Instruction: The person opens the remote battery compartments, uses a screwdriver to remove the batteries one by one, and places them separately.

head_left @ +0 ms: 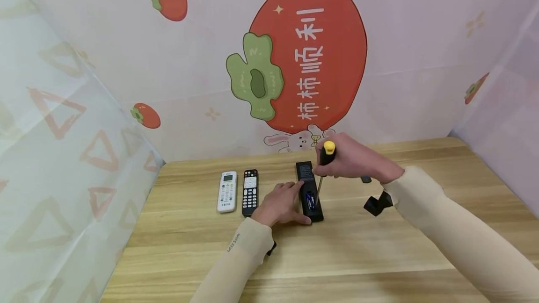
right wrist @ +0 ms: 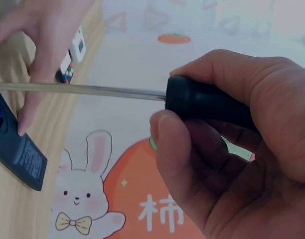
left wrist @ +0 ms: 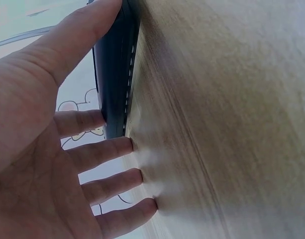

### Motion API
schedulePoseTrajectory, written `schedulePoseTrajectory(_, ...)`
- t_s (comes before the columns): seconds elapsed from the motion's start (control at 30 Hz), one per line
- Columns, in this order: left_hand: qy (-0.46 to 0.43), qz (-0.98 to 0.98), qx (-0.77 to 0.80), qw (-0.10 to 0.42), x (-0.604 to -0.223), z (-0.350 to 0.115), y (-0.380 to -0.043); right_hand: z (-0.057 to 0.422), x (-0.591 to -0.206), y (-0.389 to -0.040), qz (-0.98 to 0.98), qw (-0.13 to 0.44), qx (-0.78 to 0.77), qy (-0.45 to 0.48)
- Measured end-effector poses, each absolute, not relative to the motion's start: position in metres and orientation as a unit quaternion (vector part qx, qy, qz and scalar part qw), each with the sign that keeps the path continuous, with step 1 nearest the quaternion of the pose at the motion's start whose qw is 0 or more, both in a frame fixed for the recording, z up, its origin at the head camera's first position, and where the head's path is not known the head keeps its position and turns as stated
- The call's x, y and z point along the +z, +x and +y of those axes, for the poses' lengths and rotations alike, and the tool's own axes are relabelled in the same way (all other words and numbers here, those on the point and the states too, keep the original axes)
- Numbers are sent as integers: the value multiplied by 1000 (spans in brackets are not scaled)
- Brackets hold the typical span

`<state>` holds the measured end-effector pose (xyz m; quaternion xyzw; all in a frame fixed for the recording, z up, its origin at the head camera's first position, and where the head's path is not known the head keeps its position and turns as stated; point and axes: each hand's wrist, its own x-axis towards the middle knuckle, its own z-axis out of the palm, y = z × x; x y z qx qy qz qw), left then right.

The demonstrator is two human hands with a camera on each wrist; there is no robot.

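Farthest left of the open remote [head_left: 309, 186] lies the white remote [head_left: 228, 192], and between the two, face up, a keypad remote [head_left: 250, 193]. Just left of the open remote is the left hand [head_left: 280, 203], flat and spread, gripping nothing: its thumb touches the open remote's near end, its index finger the left edge farther up, the other fingertips rest on the table [head_left: 181, 247]. The open remote lies back up, long axis running away from the person, far end leaning slightly left, with blue batteries [head_left: 310, 201] bared in its near half. Above and to its right, the right hand [head_left: 349, 155] has its fingers closed round the screwdriver [head_left: 327, 157]; the shaft slants down and left to the right side of the battery bay, though whether the tip touches is unclear. The left hand is nearer; the right reaches the open remote only through that shaft, whose angle probably matters most. Farther right of the open remote sits a dark piece [head_left: 366, 179], partly hidden by the right forearm
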<state>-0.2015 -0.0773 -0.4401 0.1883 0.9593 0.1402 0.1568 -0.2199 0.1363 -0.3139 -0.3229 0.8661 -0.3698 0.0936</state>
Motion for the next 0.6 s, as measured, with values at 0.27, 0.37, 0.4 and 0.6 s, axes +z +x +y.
schedulePoseTrajectory(0.27, 187, 961, 129, 158, -439, -77, -203, 131, -309, -237, 865, 144, -385, -286)
schedulePoseTrajectory(0.37, 187, 961, 129, 158, -439, -77, -203, 128, -308, -239, 870, 145, -381, -279)
schedulePoseTrajectory(0.4, 187, 961, 130, 158, -439, -77, -203, 127, -308, -240, 871, 143, -377, -280)
schedulePoseTrajectory(0.6, 188, 960, 140, 155, -439, -78, -201, 119, -305, -232, 868, 141, -349, -325)
